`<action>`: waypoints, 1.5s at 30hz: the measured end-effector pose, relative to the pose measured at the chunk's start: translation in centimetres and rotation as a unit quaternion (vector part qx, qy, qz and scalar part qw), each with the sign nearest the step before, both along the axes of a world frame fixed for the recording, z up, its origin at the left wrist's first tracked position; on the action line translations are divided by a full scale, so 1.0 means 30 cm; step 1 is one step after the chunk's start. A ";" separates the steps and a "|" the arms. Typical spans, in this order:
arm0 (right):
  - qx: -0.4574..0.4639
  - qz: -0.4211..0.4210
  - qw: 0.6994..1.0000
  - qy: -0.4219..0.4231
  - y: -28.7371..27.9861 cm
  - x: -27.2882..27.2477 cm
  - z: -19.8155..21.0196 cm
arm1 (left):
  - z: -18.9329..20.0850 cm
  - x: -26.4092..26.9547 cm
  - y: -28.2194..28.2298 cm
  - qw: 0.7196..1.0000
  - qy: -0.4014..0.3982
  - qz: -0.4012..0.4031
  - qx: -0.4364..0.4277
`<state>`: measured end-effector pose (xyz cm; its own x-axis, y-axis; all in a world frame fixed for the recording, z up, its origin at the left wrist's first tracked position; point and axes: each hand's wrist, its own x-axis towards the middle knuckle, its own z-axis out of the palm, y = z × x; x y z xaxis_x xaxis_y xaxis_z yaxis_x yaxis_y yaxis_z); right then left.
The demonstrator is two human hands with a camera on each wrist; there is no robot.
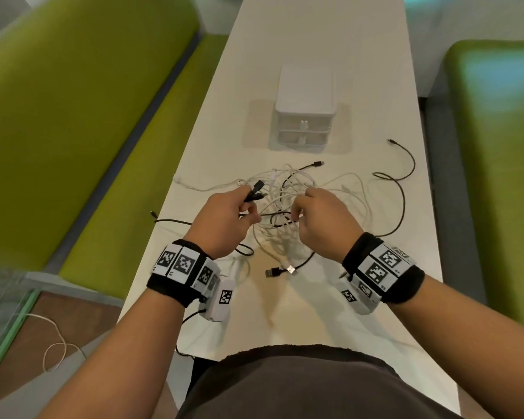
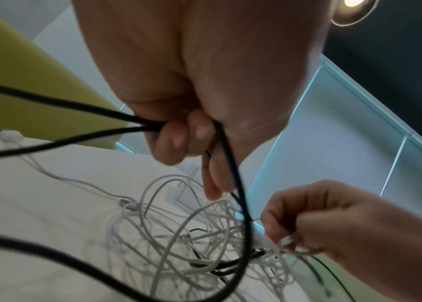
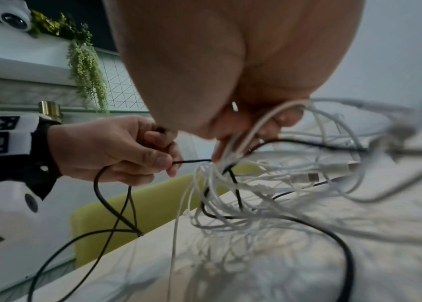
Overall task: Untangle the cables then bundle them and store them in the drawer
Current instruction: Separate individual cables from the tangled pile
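Both hands raised over the white counter (image 1: 285, 40). The left hand (image 1: 224, 219) grips black cables (image 2: 106, 111) in curled fingers, plug ends protruding past the fist. The right hand (image 1: 324, 219) pinches white cables (image 3: 264, 126) of the tangle (image 1: 288, 204), which lies on the counter just before the closed two-drawer organizer (image 1: 304, 116).

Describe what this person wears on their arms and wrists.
Both arms are bare, with no sleeves. Each wrist has a black fabric band carrying white square tags printed with black-and-white codes. A white camera box hangs under the left wrist, with a thin black wire trailing from it.
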<state>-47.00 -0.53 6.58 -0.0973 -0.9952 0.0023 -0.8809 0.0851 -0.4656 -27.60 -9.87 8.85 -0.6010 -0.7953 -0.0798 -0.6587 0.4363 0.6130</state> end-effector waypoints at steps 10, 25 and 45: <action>-0.112 0.053 0.989 0.085 0.026 -0.013 -0.019 | 0.020 -0.028 0.019 0.996 0.081 0.046 -0.009; 0.077 0.063 0.994 0.037 0.109 -0.096 -0.062 | -0.002 -0.031 -0.058 0.985 0.087 0.151 -0.018; 0.047 0.022 0.983 -0.178 -0.013 -0.047 -0.091 | 0.111 -0.034 0.021 0.976 0.218 0.009 -0.017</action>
<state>-48.41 -0.91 3.86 -0.0325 -0.9927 -0.1163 -0.6673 0.1082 -0.7369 -28.62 -9.25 12.17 -0.5586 -0.8033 0.2066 -0.3459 0.4520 0.8222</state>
